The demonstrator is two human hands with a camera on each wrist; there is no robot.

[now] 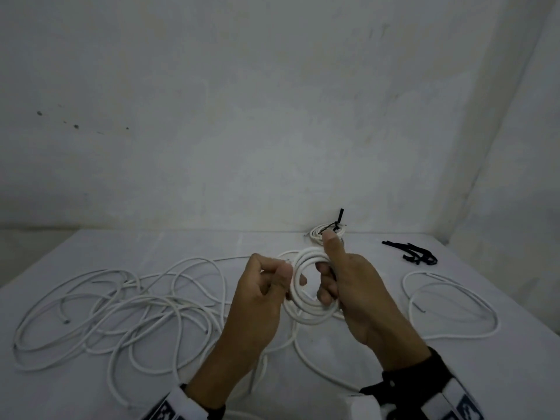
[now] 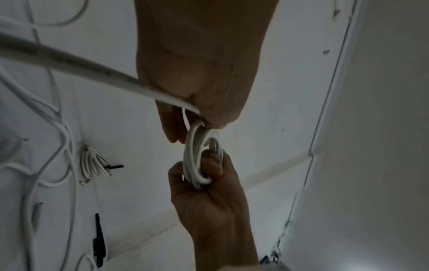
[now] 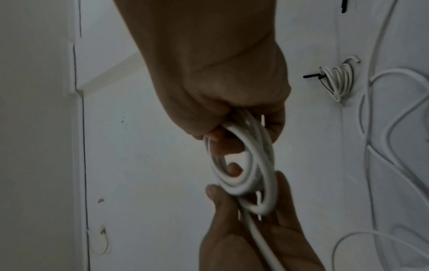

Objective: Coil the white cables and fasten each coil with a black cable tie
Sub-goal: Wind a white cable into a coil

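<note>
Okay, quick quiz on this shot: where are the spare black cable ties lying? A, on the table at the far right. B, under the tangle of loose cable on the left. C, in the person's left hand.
A: the spare black cable ties lie on the table at the far right, apart from both hands.

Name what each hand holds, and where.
Right hand grips the white cable coil by its right side; left hand pinches the coil's left edge.
</note>
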